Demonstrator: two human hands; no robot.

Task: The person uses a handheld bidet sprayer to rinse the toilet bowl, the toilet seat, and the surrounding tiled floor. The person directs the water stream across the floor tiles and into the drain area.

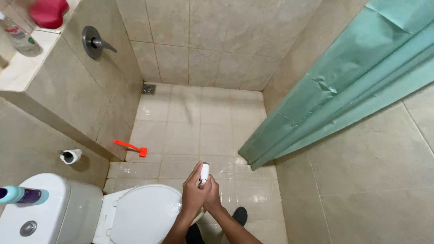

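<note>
Beige tile walls [203, 40]: cover the shower recess; a metal shower handle [95, 43] is fixed on the left wall.
Shower floor [199, 122]: pale tiles, wet sheen near the front step; a small square drain [148, 89] sits in the far left corner.
Shower curtain [343, 86]: green, drawn to the right side, its lower end hanging to the floor at the front right of the recess.
Toilet [135, 217]: white, lid down, bottom left of view; cistern with a round metal flush button [28, 228] to its left.
Ledge [18, 68]: top of the low wall at upper left; carries a white bottle [20, 38] and a red object [49, 12], both partly cut off by the frame edge.
Left hand [193, 194]: fingers wrapped around the lower part of the white tube, gripping it.
Right hand [212, 195]: pressed against the left hand from the right, fingers curled at the base of the tube; exact grip hidden.
White tube [204, 173]: small, slim, held upright in both hands above the front edge of the toilet lid, tip pointing toward the shower.
Orange brush [131, 147]: lies on the shower floor by the left wall, well apart from the hands.
Toilet paper roll [70, 156]: on the wall left of the toilet.
Blue and purple bottle [22, 195]: at the left edge, over the cistern.
</note>
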